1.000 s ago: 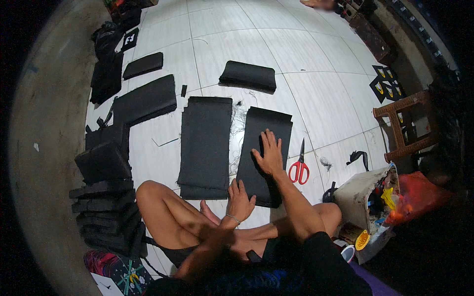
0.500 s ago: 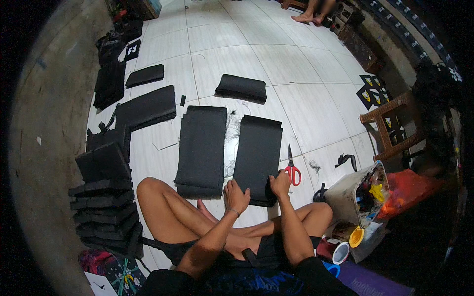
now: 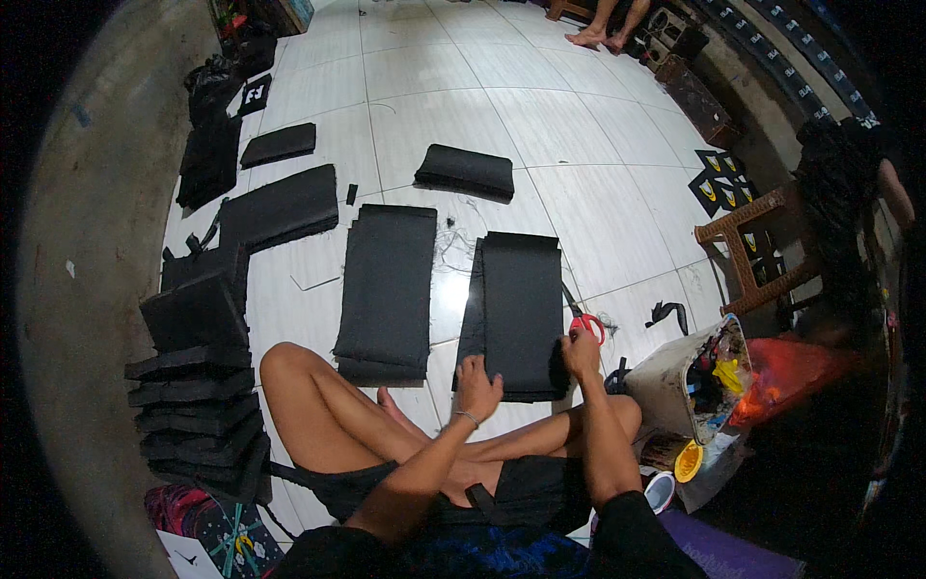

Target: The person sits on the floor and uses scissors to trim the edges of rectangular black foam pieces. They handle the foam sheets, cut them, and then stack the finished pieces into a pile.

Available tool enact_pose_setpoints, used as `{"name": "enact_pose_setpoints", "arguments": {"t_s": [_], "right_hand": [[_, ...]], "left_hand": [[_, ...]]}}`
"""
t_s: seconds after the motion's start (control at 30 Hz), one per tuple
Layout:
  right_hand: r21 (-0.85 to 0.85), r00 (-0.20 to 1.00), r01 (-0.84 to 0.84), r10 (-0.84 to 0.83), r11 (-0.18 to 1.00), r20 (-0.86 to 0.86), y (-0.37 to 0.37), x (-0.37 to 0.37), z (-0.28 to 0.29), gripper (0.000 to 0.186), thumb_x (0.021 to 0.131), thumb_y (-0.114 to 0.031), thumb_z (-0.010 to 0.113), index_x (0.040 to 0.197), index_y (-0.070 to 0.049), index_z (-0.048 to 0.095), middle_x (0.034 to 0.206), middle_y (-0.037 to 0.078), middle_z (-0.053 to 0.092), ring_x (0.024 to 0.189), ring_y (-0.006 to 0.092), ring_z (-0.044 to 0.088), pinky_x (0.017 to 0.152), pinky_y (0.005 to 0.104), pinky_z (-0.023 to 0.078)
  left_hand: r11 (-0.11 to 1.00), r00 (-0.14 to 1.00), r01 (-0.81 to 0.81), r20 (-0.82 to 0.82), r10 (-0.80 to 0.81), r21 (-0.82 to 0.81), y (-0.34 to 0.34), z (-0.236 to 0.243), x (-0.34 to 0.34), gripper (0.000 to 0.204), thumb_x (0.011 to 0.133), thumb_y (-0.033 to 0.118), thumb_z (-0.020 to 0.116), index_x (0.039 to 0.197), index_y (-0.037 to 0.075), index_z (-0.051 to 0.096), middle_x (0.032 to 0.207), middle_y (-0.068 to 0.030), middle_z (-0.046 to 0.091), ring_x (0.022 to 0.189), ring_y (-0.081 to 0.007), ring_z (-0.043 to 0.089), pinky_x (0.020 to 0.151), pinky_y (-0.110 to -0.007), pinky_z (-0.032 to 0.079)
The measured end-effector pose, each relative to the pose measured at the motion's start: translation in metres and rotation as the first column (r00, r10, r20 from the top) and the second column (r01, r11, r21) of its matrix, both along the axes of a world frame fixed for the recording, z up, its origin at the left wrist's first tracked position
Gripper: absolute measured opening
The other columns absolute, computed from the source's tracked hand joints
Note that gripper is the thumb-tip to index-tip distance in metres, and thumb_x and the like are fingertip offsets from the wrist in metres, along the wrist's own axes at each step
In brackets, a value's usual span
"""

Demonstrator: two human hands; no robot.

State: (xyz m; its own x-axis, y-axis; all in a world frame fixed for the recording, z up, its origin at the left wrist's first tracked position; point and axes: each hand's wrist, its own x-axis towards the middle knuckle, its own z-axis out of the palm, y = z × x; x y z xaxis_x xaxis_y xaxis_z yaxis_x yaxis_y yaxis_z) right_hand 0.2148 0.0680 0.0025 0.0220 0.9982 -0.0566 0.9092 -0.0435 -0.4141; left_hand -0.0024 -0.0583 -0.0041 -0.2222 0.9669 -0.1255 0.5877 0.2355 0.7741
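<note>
On the far left, a pile of thick black folded bundles [image 3: 196, 415] sits next to the person's bare knee [image 3: 285, 372]. Above it, a wide flat stack of black cloth [image 3: 280, 207] lies slanted on the shiny white tile floor [image 3: 424, 116], with a smaller black stack [image 3: 278, 145] farther up. A thin bent stick [image 3: 316, 286] lies just right of the wide stack. Next comes a tall flat stack of black cloth [image 3: 388, 289] with fuzzy edges, and its pieces do not line up all the way. Thin dark threads [image 3: 451, 246] lie to its right.

The left hand [image 3: 477, 388] has a thin pale band [image 3: 468, 417] on its wrist. Its fingers are close together, the thumb is spread away, and the tips rest on the bottom left part of a second tall black stack [image 3: 521, 314]. That stack lies on the floor in front of the person. Its top part sits a bit to the right, so a lower piece peeks out on the left.

The right hand [image 3: 581, 355] is low down by the stack's right edge. Its fingers are curled, but I cannot tell if they pinch the cloth. The hand hides some of the red-handled scissors [image 3: 584, 319]. Farther right are a short black strip [image 3: 667, 314], a dirty white bin [image 3: 670, 386] and a brown plastic stool [image 3: 743, 216].
</note>
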Motion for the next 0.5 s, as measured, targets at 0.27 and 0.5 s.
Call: {"name": "enact_pose_setpoints", "arguments": {"t_s": [0.27,0.5], "right_hand": [[0.386,0.99,-0.059,0.005,0.921,0.138,0.01,0.029,0.007,0.031,0.079,-0.014,0.061,0.106,0.001,0.057,0.102,0.022,0.055,0.096,0.0385,0.054,0.085,0.0455,0.044],[-0.038,0.995,0.09,-0.089,0.995,0.042,-0.037,-0.03,0.006,0.045,0.083,-0.032,0.064,0.103,0.007,0.055,0.1,0.025,0.057,0.096,0.0421,0.056,0.083,0.0487,0.046]], "left_hand": [[0.996,0.996,-0.085,-0.024,0.086,0.008,0.026,0.013,-0.036,0.039,0.085,0.015,0.058,0.118,-0.005,0.054,0.117,-0.0223,0.052,0.111,-0.0365,0.049,0.097,-0.042,0.04],[0.997,0.997,-0.075,-0.024,0.074,-0.026,0.001,-0.002,-0.048,0.04,0.084,0.011,0.057,0.119,-0.008,0.052,0.116,-0.0233,0.053,0.11,-0.0379,0.05,0.098,-0.041,0.04]]}}
